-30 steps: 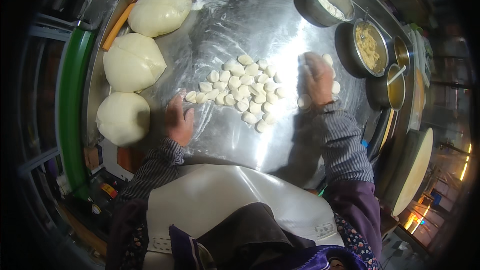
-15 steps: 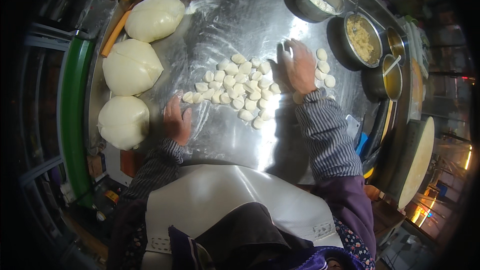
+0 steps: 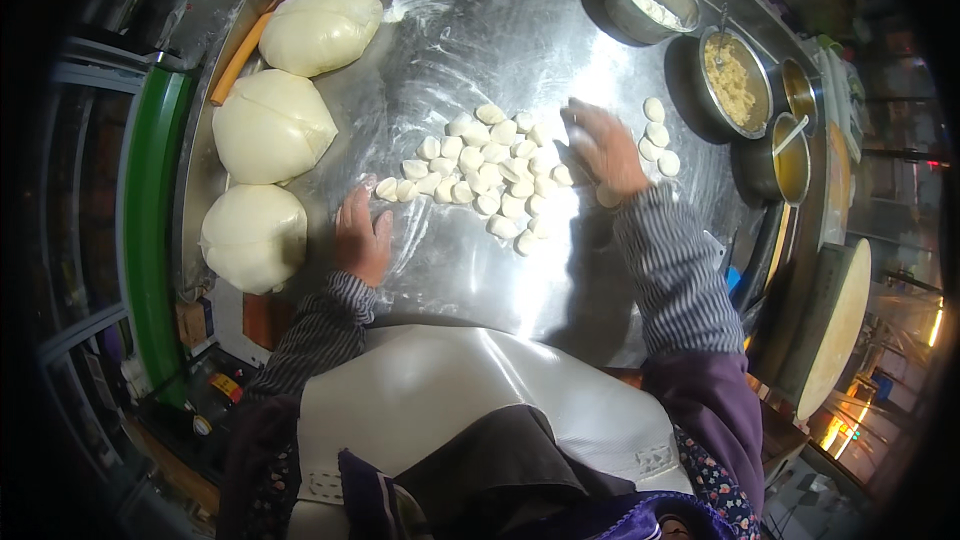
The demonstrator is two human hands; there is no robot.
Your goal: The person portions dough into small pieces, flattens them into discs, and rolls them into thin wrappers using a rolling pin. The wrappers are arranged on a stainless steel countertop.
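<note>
Small pale dough pieces lie in a loose cluster on the floured metal tabletop. At the cluster's left end rests my left hand, its fingers stretched out and thumb apart, close to the outermost piece and holding nothing. Over on the right side is my right hand, slightly blurred, fingers extended toward the cluster and nothing seen in them. A dough piece shows partly under my right wrist. To the right of that hand, several flattened dough rounds form a short row.
Three big covered dough mounds line the left edge, beside an orange-brown rod. At the far right stand a bowl of flour, a bowl of yellowish filling and a pot with a white-handled utensil. A round board leans at right.
My right hand has drawn slightly nearer to me beside the cluster. My left hand keeps its place by the leftmost piece. The whole view has shifted a little.
</note>
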